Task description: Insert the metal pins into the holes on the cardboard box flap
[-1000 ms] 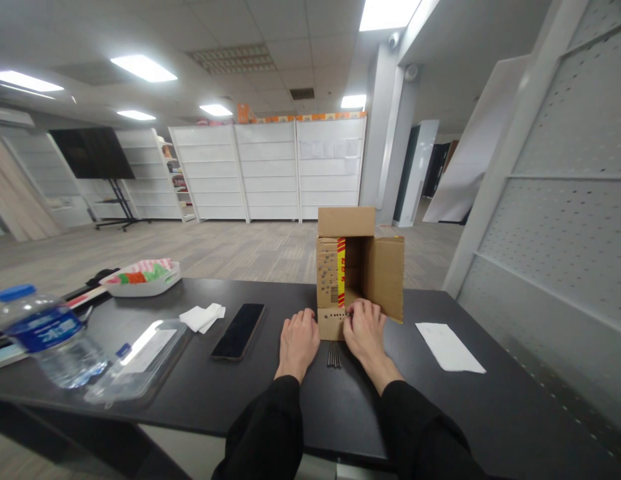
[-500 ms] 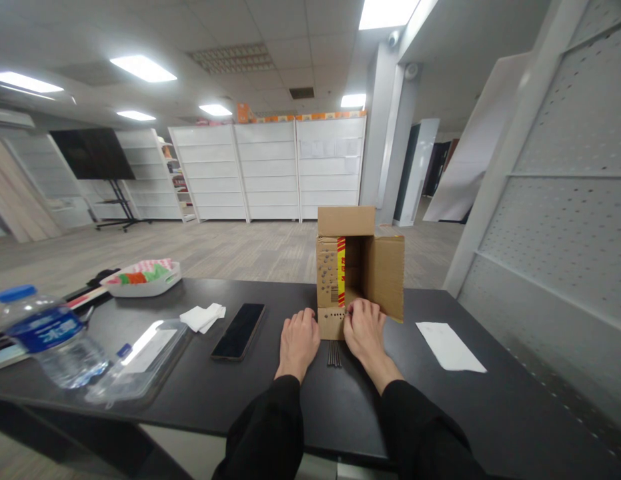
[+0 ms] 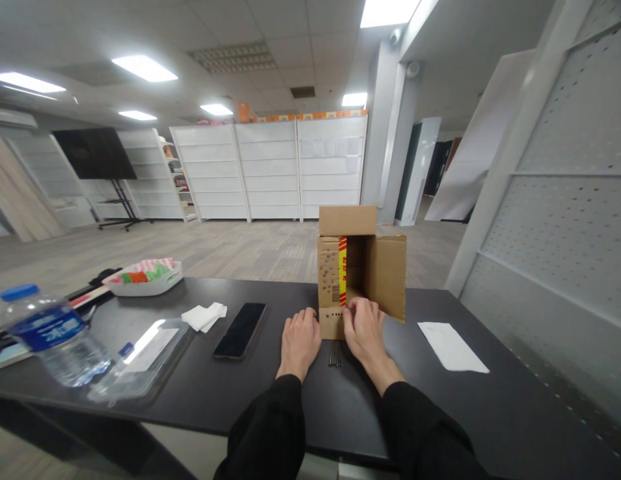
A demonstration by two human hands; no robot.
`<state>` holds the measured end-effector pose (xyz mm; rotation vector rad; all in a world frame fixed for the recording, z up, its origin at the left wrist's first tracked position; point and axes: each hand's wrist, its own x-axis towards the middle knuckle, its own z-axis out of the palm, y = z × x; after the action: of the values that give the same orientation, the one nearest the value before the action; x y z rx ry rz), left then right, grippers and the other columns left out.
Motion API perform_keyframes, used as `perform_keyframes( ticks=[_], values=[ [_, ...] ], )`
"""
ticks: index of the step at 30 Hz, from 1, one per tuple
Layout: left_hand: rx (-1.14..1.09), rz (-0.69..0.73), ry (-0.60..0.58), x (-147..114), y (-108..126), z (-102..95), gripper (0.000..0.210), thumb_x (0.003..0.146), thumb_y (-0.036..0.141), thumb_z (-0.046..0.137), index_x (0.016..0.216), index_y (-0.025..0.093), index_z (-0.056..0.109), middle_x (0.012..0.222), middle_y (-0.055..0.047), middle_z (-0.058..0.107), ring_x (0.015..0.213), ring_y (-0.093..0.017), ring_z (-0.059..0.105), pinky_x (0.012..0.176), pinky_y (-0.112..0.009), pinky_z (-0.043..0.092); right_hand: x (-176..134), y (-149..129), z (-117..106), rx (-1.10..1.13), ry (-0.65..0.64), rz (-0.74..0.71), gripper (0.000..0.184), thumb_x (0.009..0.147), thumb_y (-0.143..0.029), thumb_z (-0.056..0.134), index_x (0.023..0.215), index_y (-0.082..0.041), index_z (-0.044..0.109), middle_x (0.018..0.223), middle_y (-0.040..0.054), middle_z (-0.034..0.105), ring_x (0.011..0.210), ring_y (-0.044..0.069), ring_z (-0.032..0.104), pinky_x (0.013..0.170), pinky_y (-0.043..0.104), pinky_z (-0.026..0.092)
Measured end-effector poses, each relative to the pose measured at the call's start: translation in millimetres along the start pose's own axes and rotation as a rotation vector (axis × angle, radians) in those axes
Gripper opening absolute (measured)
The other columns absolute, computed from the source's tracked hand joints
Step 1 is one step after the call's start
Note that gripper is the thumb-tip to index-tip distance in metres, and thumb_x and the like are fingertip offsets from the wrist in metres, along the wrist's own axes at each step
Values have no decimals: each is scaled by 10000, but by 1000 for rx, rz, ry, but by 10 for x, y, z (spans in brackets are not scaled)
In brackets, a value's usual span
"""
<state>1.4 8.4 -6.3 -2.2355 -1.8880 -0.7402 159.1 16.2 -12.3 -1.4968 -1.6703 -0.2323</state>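
A cardboard box point(image 3: 390, 273) stands on the dark table, its open side facing me. Several small grey round spots and a yellow-red strip point(image 3: 343, 270) mark its left panel; a row of dark dots crosses the lower flap point(image 3: 333, 327). At that flap, my right hand point(image 3: 364, 333) has thumb and fingers pinched together. What is between the fingertips is hidden or too small to name. My left hand point(image 3: 299, 343) rests on the table with bent, slightly separated fingers, its inner side against the box's left edge. Several thin metal nails or screws point(image 3: 335, 354) lie between my hands.
Left of my hands are a phone point(image 3: 240, 331), white papers point(image 3: 205, 317), a clear plastic case point(image 3: 145, 363), a water bottle point(image 3: 55, 340) and a white tray point(image 3: 150, 287). A white sheet point(image 3: 451, 347) lies right of the box. A perforated panel point(image 3: 565, 247) borders the right side.
The whole view has shifted very slightly. My right fingertips have moved a little at the flap; my left hand and the box hold their places.
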Motion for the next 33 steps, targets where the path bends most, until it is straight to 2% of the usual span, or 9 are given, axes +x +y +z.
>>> perform_keyframes(
  ticks=[7, 13, 18, 22, 28, 33],
  values=[
    [3, 8, 18, 3, -11, 21, 192, 947, 173, 394, 987, 196, 580, 923, -52, 687, 914, -223, 641, 798, -353, 402, -3, -39, -24, 90, 126, -59, 84, 958, -243, 440, 933, -195, 504, 919, 73, 619, 882, 248, 508, 777, 368, 321],
    [5, 9, 4, 5, -13, 4, 201, 949, 173, 387, 985, 192, 583, 939, -58, 688, 921, -220, 635, 803, -352, 399, -23, -38, -61, 288, 154, -76, 73, 948, -248, 476, 931, -195, 523, 864, 62, 607, 824, 228, 527, 774, 367, 385],
    [3, -2, -6, 5, -4, -6, 198, 947, 169, 391, 996, 191, 582, 940, -58, 694, 926, -219, 638, 806, -349, 395, -89, -12, -143, 446, 75, -15, 118, 928, -279, 531, 988, -193, 584, 898, 62, 628, 813, 213, 549, 774, 359, 435],
    [8, -1, -4, 1, 0, -2, 193, 948, 170, 394, 997, 187, 580, 935, -65, 693, 925, -218, 640, 806, -343, 394, -170, -19, -284, 516, -56, 10, 118, 930, -291, 541, 922, -201, 617, 871, 50, 642, 782, 197, 564, 737, 333, 446],
    [2, 11, 0, 0, -7, 7, 194, 948, 168, 395, 995, 190, 582, 945, -63, 685, 929, -211, 639, 809, -338, 399, -360, -10, -485, 563, -195, 18, 155, 939, -344, 551, 870, -208, 574, 722, 3, 586, 668, 164, 544, 645, 283, 442],
    [0, 10, 4, 1, -12, 22, 194, 949, 177, 398, 987, 190, 588, 932, -63, 679, 925, -219, 636, 807, -344, 403, -492, 47, -579, 532, -249, -7, 125, 936, -304, 535, 854, -210, 544, 741, 2, 588, 673, 157, 559, 630, 266, 440]
  ],
)
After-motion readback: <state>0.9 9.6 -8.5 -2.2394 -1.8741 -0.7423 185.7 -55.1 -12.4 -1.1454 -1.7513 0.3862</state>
